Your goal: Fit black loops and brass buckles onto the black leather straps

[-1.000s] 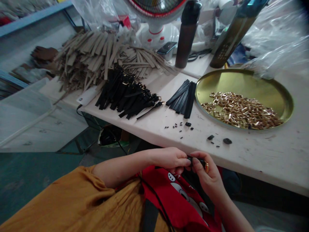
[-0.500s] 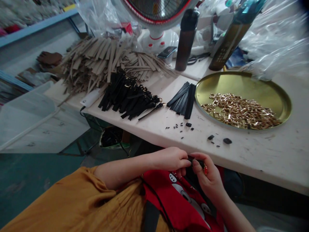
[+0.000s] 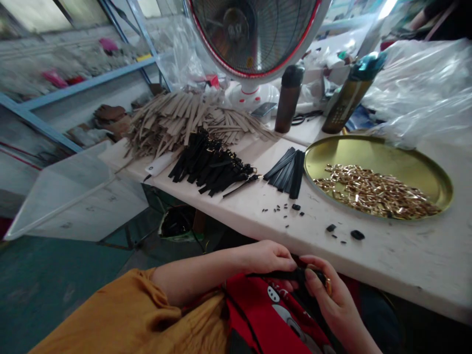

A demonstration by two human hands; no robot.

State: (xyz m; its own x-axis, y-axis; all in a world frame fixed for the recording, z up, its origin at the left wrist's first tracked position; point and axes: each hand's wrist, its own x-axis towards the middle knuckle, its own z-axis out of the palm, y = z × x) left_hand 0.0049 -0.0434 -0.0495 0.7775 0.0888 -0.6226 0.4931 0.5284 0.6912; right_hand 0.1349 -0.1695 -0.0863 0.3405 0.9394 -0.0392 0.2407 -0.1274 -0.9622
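Note:
Both hands are closed over my lap, just below the table edge, on a black strap (image 3: 282,274). My left hand (image 3: 271,258) grips the strap, its fingers curled around it; one end sticks out to the left below the palm. My right hand (image 3: 326,285) pinches the strap's other part between thumb and fingers. A small gold-coloured piece (image 3: 328,285) shows at the right fingers; I cannot tell whether it is a ring or a buckle. On the table lie flat black strips (image 3: 285,172) and a pile of black straps with gold buckles (image 3: 210,164).
A round gold tray (image 3: 332,147) holds many small gold metal fittings (image 3: 379,194). Behind are beige strips (image 3: 165,118), a fan (image 3: 250,39), a dark bottle (image 3: 289,101), a phone (image 3: 263,109) and scissors (image 3: 306,117). Small black scraps (image 3: 357,235) lie near the table edge.
My view has tilted up, showing more of the fan and shelf. The hands remain together; more of the black strap now shows, its end out to the left below my left hand.

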